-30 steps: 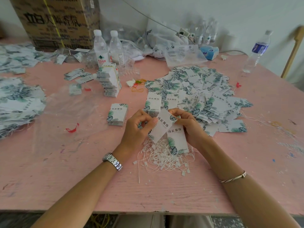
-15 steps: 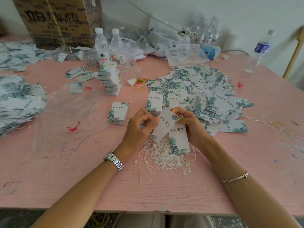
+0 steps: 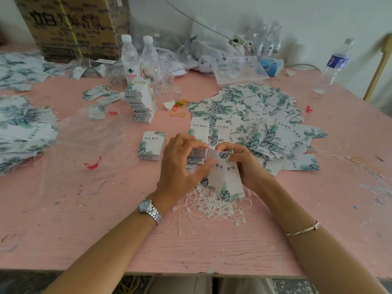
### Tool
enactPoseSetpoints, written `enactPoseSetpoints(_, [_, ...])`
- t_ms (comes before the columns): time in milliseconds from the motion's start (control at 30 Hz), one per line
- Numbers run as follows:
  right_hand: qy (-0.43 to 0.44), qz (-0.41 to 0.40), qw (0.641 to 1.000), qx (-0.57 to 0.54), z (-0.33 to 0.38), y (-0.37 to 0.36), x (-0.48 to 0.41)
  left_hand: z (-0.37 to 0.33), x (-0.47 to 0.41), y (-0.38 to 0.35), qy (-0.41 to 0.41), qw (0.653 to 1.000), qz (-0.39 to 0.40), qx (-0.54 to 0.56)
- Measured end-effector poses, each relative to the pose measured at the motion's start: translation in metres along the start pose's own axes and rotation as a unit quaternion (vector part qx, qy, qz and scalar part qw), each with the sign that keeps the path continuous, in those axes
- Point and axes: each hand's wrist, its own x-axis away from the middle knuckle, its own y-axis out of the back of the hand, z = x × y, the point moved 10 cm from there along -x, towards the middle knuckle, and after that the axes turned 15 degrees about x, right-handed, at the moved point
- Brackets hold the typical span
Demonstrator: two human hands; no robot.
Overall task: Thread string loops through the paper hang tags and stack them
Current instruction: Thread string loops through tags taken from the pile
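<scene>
Pinched between both hands: two overlapped hang tags [image 3: 226,177], white with a leaf print at the lower end, raised just over the table [image 3: 84,219].

Head view, item by item:
- left hand [image 3: 180,166]: thumb on the face of the front tag, forefinger curled to its top edge, so it grips the tags; wristwatch [image 3: 149,210] on that wrist;
- right hand [image 3: 248,164]: fingertips closed on the top corner of the tags beside the punched hole; bangle [image 3: 301,229] on the forearm; whether a string passes through the hole, too small to tell;
- string loops [image 3: 214,206]: a tangled white heap on the table, directly under the held tags and between the wrists;
- loose heap of tags [image 3: 254,115]: spread behind the right hand;
- small squared stack [image 3: 151,145]: just left of the left hand;
- tall leaning stack [image 3: 142,102]: farther back, in front of two water bottles [image 3: 130,58];
- cardboard box [image 3: 72,24]: far left corner;
- red strip [image 3: 93,163]: on the clear plastic sheet [image 3: 95,134], well left of the hands.
</scene>
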Motion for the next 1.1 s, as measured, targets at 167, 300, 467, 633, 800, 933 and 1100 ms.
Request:
enactPoseSetpoints(167, [0.018,0.014,1.0,0.012,0.005,-0.006,0.003,-0.021,-0.001,0.005,-0.077,0.996,-0.035,-0.016])
enactPoseSetpoints(300, [0.024,0.022,0.999,0.027,0.007,-0.009,0.005,-0.025,-0.001,0.004,-0.096,0.995,-0.033,-0.007])
enactPoseSetpoints(467, [0.024,0.015,0.999,0.042,0.007,-0.007,0.005,-0.022,0.0,0.002,-0.08,0.997,-0.023,-0.001])
enactPoseSetpoints(633, [0.014,-0.04,0.999,0.026,0.003,0.007,0.0,-0.013,0.0,0.008,-0.046,0.995,-0.052,0.068])
enactPoseSetpoints(800, [0.018,-0.089,0.993,-0.075,0.006,0.029,0.001,0.001,0.002,0.016,0.029,0.978,-0.085,0.188])
enactPoseSetpoints(933, [0.026,-0.129,0.985,-0.115,0.006,0.043,0.001,0.008,0.003,0.017,0.063,0.966,-0.109,0.227])
enactPoseSetpoints(1100, [0.034,-0.166,0.982,-0.089,0.006,0.055,0.0,0.015,0.004,0.017,0.071,0.969,-0.118,0.205])
